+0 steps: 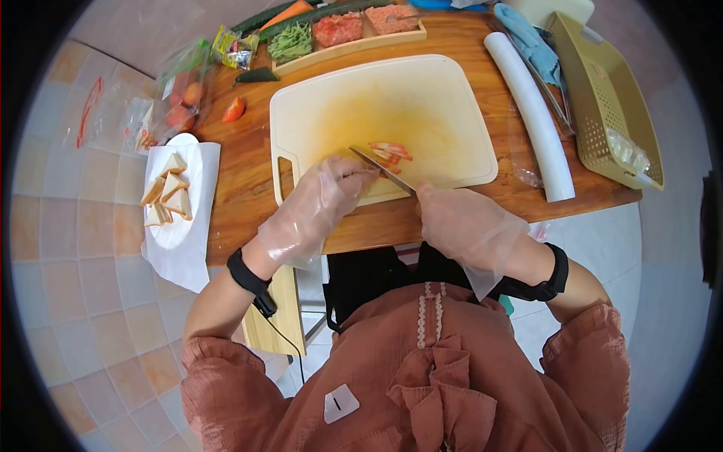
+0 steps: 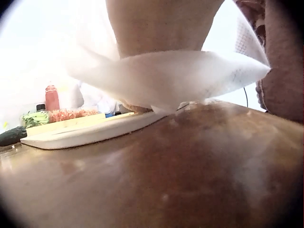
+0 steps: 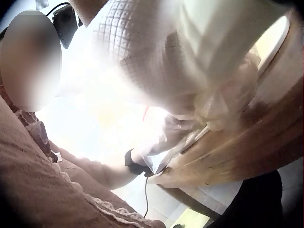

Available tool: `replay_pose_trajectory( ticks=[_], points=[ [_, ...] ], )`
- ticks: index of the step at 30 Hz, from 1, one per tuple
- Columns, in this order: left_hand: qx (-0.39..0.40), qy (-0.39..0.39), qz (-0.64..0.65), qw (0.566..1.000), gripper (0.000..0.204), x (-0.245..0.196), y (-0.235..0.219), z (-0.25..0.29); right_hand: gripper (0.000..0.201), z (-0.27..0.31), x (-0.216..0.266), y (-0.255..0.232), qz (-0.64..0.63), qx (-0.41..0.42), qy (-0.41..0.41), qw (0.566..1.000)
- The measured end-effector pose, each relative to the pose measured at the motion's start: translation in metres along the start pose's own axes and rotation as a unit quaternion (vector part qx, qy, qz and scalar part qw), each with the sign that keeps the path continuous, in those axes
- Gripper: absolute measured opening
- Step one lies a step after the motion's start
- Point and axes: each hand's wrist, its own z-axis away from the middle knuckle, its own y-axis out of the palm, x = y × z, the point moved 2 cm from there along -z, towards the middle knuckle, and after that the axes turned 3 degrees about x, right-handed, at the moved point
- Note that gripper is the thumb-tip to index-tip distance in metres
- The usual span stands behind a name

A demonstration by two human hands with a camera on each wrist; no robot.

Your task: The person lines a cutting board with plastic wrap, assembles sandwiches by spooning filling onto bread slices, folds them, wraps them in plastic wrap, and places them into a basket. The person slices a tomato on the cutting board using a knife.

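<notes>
A white cutting board, stained yellow, lies on the wooden table. On it, red-and-white strips form a small pile near the front edge. My gloved right hand grips the handle of a knife, its blade angled up-left beside the strips. My gloved left hand is at the board's front left, fingers bent down by the blade tip; what lies under them is hidden. Loose glove plastic covers most of the left hand in the left wrist view. The right wrist view shows the right hand partly, blurred.
Bread triangles rest on a white plate at left. A wooden tray of shredded food stands behind the board, a tomato piece left of it. At right are a white roll and an olive basket.
</notes>
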Motion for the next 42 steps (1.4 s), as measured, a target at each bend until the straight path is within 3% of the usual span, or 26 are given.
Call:
replay_pose_trajectory(
  ticks=[2, 5, 7, 10, 16, 18, 20, 22, 23, 24, 30, 32, 35, 38, 40, 42],
  points=[
    [-0.010, 0.015, -0.006, 1.000, 0.040, 0.000, 0.000, 0.000, 0.014, -0.001, -0.004, 0.004, -0.006, -0.002, -0.005, 1.000],
    [0.004, -0.040, 0.009, 0.999, 0.039, 0.001, -0.001, 0.001, 0.015, -0.001, -0.005, 0.003, -0.011, 0.000, -0.007, 1.000],
    [-0.001, 0.004, -0.008, 1.000, 0.039, 0.001, 0.001, -0.001, 0.015, -0.001, -0.007, 0.005, -0.011, 0.011, -0.007, 1.000],
    [0.001, 0.009, 0.002, 1.000, 0.039, 0.000, -0.001, -0.004, 0.017, -0.001, -0.009, 0.007, 0.018, 0.012, -0.035, 0.999],
    [0.031, -0.030, 0.074, 0.996, 0.040, 0.001, -0.003, -0.004, 0.019, -0.005, 0.001, -0.004, 0.039, 0.012, -0.018, 0.999],
    [0.037, -0.037, 0.103, 0.993, 0.041, 0.004, -0.001, -0.002, 0.019, -0.018, 0.009, -0.011, 0.003, 0.075, 0.046, 0.996],
    [0.042, -0.046, 0.127, 0.990, 0.043, 0.007, 0.001, 0.000, 0.020, -0.014, 0.004, -0.003, 0.018, 0.044, 0.029, 0.998],
    [-0.003, -0.029, 0.131, 0.991, 0.042, 0.009, 0.006, 0.001, 0.020, -0.006, -0.002, -0.001, 0.036, 0.012, 0.011, 0.999],
    [-0.004, -0.028, 0.131, 0.991, 0.042, 0.010, 0.007, 0.001, 0.021, 0.000, -0.006, -0.002, 0.014, 0.043, 0.028, 0.999],
    [-0.007, -0.012, 0.105, 0.994, 0.041, 0.011, 0.007, 0.001, 0.022, 0.004, -0.008, -0.002, -0.007, 0.074, 0.045, 0.996],
    [0.019, -0.005, 0.053, 0.998, 0.036, 0.016, 0.003, -0.004, 0.026, 0.019, -0.002, -0.011, -0.093, 0.043, 0.161, 0.982],
    [0.006, 0.006, 0.018, 1.000, 0.035, 0.016, 0.000, -0.006, 0.024, 0.023, -0.006, -0.010, -0.099, 0.003, 0.129, 0.987],
    [0.029, -0.011, -0.019, 0.999, 0.033, 0.016, -0.004, -0.017, 0.021, 0.028, -0.009, -0.016, -0.136, -0.038, 0.156, 0.978],
    [0.046, -0.051, -0.027, 0.997, 0.036, 0.013, -0.006, -0.033, 0.023, 0.026, -0.022, -0.009, -0.148, -0.092, 0.089, 0.981],
    [-0.034, 0.086, -0.230, 0.969, 0.043, 0.017, -0.004, -0.040, 0.025, 0.024, -0.026, -0.007, -0.183, -0.119, 0.191, 0.957],
    [-0.018, 0.093, -0.189, 0.977, 0.049, 0.018, -0.007, -0.046, 0.027, 0.025, -0.032, -0.004, -0.183, -0.125, 0.187, 0.957]
  ],
)
